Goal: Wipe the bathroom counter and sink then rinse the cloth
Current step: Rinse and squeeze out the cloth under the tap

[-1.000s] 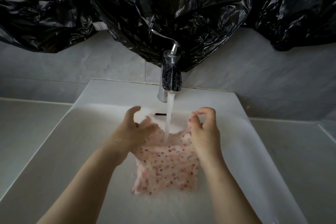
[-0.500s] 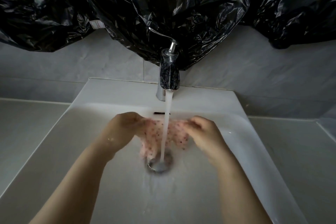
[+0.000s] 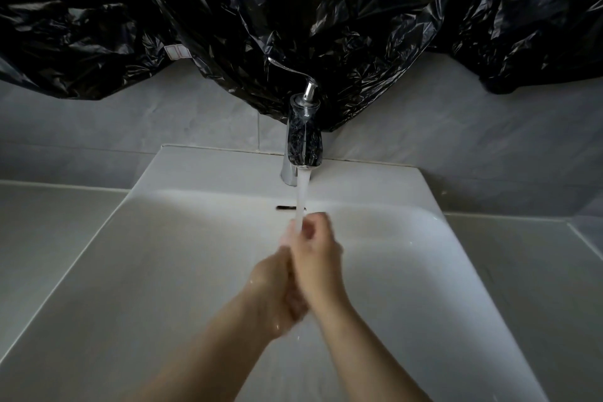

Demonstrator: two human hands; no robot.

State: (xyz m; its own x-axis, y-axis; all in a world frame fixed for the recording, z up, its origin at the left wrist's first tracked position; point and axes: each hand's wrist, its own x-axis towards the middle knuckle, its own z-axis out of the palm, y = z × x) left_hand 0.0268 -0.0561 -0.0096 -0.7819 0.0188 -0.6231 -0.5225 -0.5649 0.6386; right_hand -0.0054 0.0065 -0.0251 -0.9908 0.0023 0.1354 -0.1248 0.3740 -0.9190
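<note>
Over the white sink (image 3: 156,271), my two hands are pressed together under the running water (image 3: 301,196) from the chrome tap (image 3: 305,147). My right hand (image 3: 318,254) is curled into a fist on top, with the stream hitting its knuckles. My left hand (image 3: 272,287) wraps in from below and to the left. The pink speckled cloth is bunched between the two hands and almost wholly hidden by them.
Pale counter runs on the left (image 3: 49,225) and right (image 3: 538,258) of the sink. Crumpled black plastic sheeting (image 3: 293,10) hangs over the grey tiled wall (image 3: 130,127) down to the tap's lever. An overflow slot (image 3: 284,207) sits in the basin's back wall.
The cloth was spread open under the stream, then gathered. My hands have now come together in the middle and closed round it, so the drain and cloth are covered.
</note>
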